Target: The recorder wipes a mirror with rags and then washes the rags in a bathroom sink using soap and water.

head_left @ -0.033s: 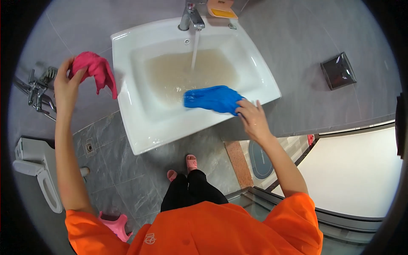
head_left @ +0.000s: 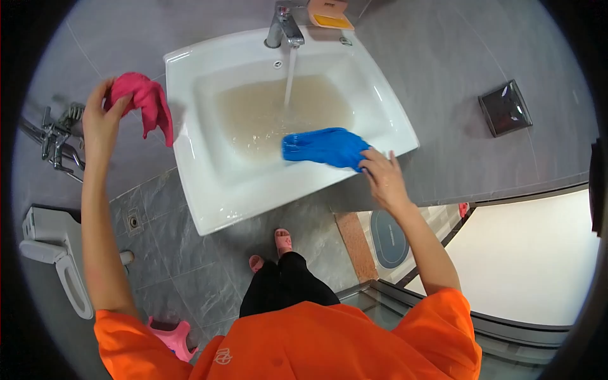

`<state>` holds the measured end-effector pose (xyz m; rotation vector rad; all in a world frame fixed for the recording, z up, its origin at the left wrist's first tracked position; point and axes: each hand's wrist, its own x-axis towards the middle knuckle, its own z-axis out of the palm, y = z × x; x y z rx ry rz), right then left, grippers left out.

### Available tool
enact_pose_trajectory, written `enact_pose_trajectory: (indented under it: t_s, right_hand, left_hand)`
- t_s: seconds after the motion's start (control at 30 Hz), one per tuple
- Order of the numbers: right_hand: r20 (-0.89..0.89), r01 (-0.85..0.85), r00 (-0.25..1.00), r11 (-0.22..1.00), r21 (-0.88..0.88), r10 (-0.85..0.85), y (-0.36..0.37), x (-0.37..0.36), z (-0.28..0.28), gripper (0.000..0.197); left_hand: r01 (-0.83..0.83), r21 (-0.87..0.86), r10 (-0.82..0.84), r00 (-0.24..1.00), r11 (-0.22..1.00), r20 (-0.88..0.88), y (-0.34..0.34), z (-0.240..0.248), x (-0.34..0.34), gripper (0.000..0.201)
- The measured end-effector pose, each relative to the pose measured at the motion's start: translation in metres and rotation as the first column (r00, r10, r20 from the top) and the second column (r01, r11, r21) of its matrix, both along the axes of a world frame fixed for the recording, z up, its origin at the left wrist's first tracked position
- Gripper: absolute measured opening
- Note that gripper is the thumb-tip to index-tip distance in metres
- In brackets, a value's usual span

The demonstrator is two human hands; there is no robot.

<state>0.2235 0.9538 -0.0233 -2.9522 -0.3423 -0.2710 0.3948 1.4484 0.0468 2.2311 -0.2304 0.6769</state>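
My left hand is closed on one end of a pinkish-red cloth, held up beside the left rim of the white sink. The cloth droops down toward the rim. At the sink's front right, my right hand grips the end of a wet-looking blue cloth. That cloth stretches leftward over the basin's front slope, its far end by the cloudy brownish water. A stream runs from the chrome faucet into this water.
A pink soap box with something yellow inside stands behind the sink. Shower fittings are on the left wall, with a white toilet below. A dark box hangs at right. A pink stool sits on the floor.
My right hand and the blue cloth have shifted slightly to the right. The pinkish-red cloth has risen a little in my left hand. Water still runs.
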Motion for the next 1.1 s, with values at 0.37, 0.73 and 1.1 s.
enact_pose_trajectory:
  t_s: [0.37, 0.73, 1.1]
  right_hand:
    - [0.271, 0.326, 0.918, 0.94, -0.103, -0.289, -0.128, 0.114, -0.033, 0.019]
    - [0.314, 0.342, 0.9, 0.937, -0.075, -0.304, -0.103, 0.316, -0.047, 0.023]
    - [-0.141, 0.028, 0.987, 0.951, -0.307, -0.075, 0.022, 0.212, -0.126, 0.034]
  left_hand:
    - [-0.319, 0.477, 0.248, 0.946, 0.819, 0.207, -0.075, -0.058, 0.152, 0.038]
    - [-0.143, 0.624, 0.176, 0.984, 0.768, 0.009, -0.107, -0.096, 0.162, 0.058]
    - [0.581, 0.535, -0.24, 0.782, 0.613, -0.575, -0.274, -0.182, 0.069, 0.03]
